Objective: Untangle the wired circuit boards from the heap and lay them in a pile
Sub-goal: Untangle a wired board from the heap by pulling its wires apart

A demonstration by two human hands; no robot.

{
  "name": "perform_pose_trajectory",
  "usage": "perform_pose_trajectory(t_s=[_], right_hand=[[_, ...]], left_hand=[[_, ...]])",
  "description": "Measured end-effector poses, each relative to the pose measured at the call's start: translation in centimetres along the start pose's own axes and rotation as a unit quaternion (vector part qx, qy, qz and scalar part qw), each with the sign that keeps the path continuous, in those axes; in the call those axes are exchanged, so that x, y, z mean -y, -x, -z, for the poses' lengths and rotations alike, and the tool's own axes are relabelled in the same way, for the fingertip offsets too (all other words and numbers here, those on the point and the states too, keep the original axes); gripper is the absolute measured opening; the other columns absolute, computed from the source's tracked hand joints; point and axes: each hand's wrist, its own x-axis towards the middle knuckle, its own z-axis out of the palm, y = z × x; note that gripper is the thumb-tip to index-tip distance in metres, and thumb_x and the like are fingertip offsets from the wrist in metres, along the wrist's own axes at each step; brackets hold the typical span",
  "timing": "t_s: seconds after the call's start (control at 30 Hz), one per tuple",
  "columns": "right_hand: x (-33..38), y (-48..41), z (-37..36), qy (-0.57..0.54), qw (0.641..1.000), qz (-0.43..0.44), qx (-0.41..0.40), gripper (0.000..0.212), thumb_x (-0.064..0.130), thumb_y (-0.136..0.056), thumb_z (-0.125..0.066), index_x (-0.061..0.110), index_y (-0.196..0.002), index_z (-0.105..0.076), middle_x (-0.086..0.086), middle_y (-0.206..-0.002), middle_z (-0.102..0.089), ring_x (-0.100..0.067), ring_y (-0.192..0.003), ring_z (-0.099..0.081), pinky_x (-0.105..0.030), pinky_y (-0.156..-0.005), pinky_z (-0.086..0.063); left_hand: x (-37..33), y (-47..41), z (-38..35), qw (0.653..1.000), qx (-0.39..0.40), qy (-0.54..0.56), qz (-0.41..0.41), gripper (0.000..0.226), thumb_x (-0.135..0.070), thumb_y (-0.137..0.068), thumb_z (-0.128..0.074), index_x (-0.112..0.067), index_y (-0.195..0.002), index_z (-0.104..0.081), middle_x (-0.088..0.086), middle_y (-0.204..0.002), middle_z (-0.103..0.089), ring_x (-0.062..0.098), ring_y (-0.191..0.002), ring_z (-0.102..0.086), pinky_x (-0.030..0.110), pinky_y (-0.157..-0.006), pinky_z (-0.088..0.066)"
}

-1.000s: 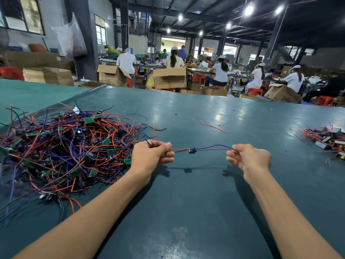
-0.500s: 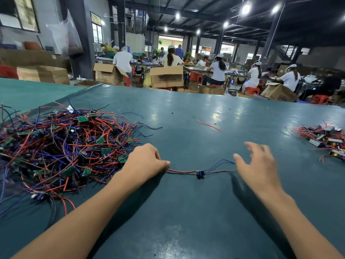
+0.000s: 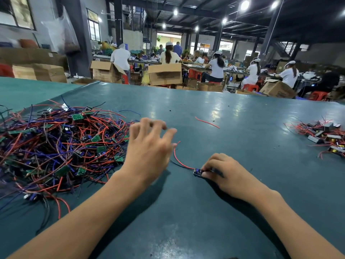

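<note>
A tangled heap (image 3: 61,144) of red, blue and black wires with small green circuit boards covers the left of the teal table (image 3: 233,118). One freed wired board (image 3: 197,172) lies on the table in front of me, its red wire (image 3: 177,156) curling away toward the heap. My right hand (image 3: 224,173) rests on the table with its fingers curled and its fingertips pinching that board. My left hand (image 3: 149,148) hovers just right of the heap, fingers spread and holding nothing.
A pile of sorted parts with red wires (image 3: 324,137) lies at the table's right edge. A loose red wire (image 3: 207,122) lies mid-table. Beyond the far edge stand cardboard boxes (image 3: 165,74) and several seated workers (image 3: 216,67).
My left hand let go of the wire and lifted toward the heap with fingers spread. My right hand, open half a second ago, came down and pinched the board on the table.
</note>
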Motion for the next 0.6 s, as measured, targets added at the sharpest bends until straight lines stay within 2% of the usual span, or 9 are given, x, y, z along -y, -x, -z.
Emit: perform_pose_trajectory(t_s=[0.03,0.1,0.17,0.23,0.37,0.43,0.53,0.6], right_hand=[[0.1,0.0,-0.1,-0.007,1.000,0.006,-0.001,0.009,0.019,-0.091,-0.075,0.012,-0.095,-0.075,0.003,-0.094,-0.063,-0.019,-0.089,-0.056,-0.027,-0.081,-0.046],[0.0,0.1,-0.3,-0.018,1.000,0.016,-0.010,0.007,0.017,-0.089,-0.077,0.011,-0.094,-0.076,0.001,-0.089,-0.063,-0.020,-0.084,-0.056,-0.025,-0.077,-0.044],[-0.2,0.1,-0.1,-0.036,0.999,0.013,-0.016,0.006,0.015,-0.087,-0.079,0.012,-0.091,-0.079,0.002,-0.084,-0.063,-0.020,-0.080,-0.056,-0.026,-0.073,-0.044],[-0.5,0.2,0.3,-0.061,0.998,0.000,-0.009,0.005,0.014,-0.085,-0.080,0.014,-0.090,-0.080,0.003,-0.082,-0.064,-0.018,-0.079,-0.057,-0.028,-0.072,-0.046],[-1.9,1.2,1.7,-0.115,0.992,-0.050,0.024,0.008,0.012,-0.086,-0.080,0.020,-0.087,-0.080,0.002,-0.085,-0.066,-0.015,-0.078,-0.060,-0.025,-0.072,-0.046],[-2.2,1.5,2.2,-0.132,0.989,-0.058,0.026,0.010,0.011,-0.085,-0.080,0.021,-0.087,-0.080,0.002,-0.085,-0.066,-0.016,-0.078,-0.060,-0.025,-0.072,-0.046],[-1.7,1.4,1.8,-0.126,0.990,-0.045,0.032,0.010,0.012,-0.086,-0.080,0.020,-0.089,-0.081,0.000,-0.085,-0.066,-0.019,-0.083,-0.060,-0.030,-0.075,-0.047],[-1.4,1.3,1.4,-0.123,0.991,-0.039,0.037,0.009,0.013,-0.086,-0.080,0.021,-0.090,-0.081,0.000,-0.086,-0.066,-0.018,-0.084,-0.059,-0.028,-0.076,-0.047]], left_hand=[[-0.1,0.0,-0.3,0.996,-0.008,0.066,-0.062,0.031,-0.037,-0.087,-0.075,-0.021,-0.114,-0.073,0.003,-0.109,-0.068,0.034,-0.098,-0.059,0.043,-0.082,-0.041],[-0.5,0.3,-1.1,0.971,0.063,0.161,-0.165,0.027,-0.034,-0.089,-0.074,-0.021,-0.113,-0.076,0.002,-0.106,-0.071,0.031,-0.094,-0.063,0.039,-0.080,-0.049],[-0.9,0.6,-1.9,0.948,0.163,0.187,-0.199,0.027,-0.033,-0.097,-0.065,-0.023,-0.121,-0.073,0.000,-0.111,-0.071,0.028,-0.101,-0.062,0.037,-0.087,-0.048],[-0.7,0.8,-2.8,0.942,0.209,0.180,-0.190,0.028,-0.030,-0.103,-0.054,-0.026,-0.124,-0.071,0.000,-0.112,-0.067,0.027,-0.103,-0.058,0.036,-0.092,-0.043],[-0.4,0.7,-3.3,0.950,0.202,0.178,-0.157,0.026,-0.038,-0.102,-0.053,-0.022,-0.110,-0.073,0.002,-0.104,-0.061,0.025,-0.100,-0.054,0.042,-0.087,-0.047],[-0.5,1.0,-3.5,0.956,0.164,0.180,-0.163,0.026,-0.040,-0.099,-0.059,-0.019,-0.109,-0.070,0.002,-0.108,-0.061,0.026,-0.102,-0.053,0.041,-0.087,-0.050],[-0.9,0.9,-3.6,0.956,0.123,0.174,-0.200,0.033,-0.042,-0.097,-0.061,-0.028,-0.126,-0.067,-0.005,-0.119,-0.064,0.024,-0.113,-0.053,0.039,-0.105,-0.042],[-1.1,0.7,-3.3,0.949,0.154,0.165,-0.221,0.026,-0.041,-0.100,-0.055,-0.033,-0.120,-0.070,-0.010,-0.112,-0.065,0.019,-0.113,-0.054,0.038,-0.114,-0.032]])
